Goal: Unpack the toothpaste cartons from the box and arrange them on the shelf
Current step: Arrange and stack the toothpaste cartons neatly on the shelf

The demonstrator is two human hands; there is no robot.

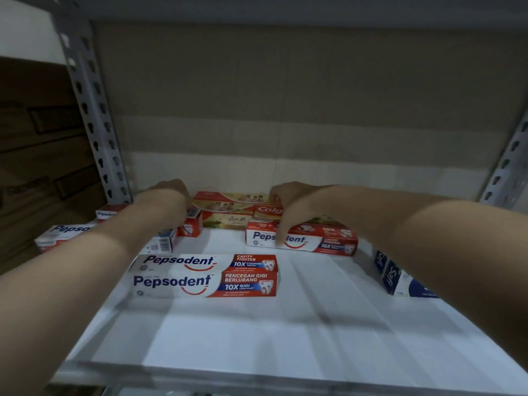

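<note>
1. Both hands reach to the back of the shelf, onto the Colgate stack against the rear wall. I judge the step to be squaring that stack.
2. The left hand sits at the stack's left end, fingers curled down behind the wrist; I cannot tell whether it grips a carton or only presses on one.
3. The right hand rests on the stack's right end, fingers bent narrow over the red "Colg…" panel; a firm hold is not clear.
4. To do it well: push both ends together evenly, keep the long sides flush to the wall, and keep the wrists high so they do not nudge the cartons in front.
5. In front of the Colgate stack, nearer the camera, 2 Pepsodent cartons lie side by side, reading "CAVITY FIGHTER 10X STRONGER TEETH" and "PENCEGAH GIGI BERLUBANG 10X GIGI LEBIH KUAT".
6. Right of the stack, a Pepsodent pair lies stacked, "10X" readable.
7. Left of it, more Pepsodent boxes lie partly under the left forearm.
8. Far right of it stand blue cartons; their script is unclear.
9. The supply box is not in view.
</note>
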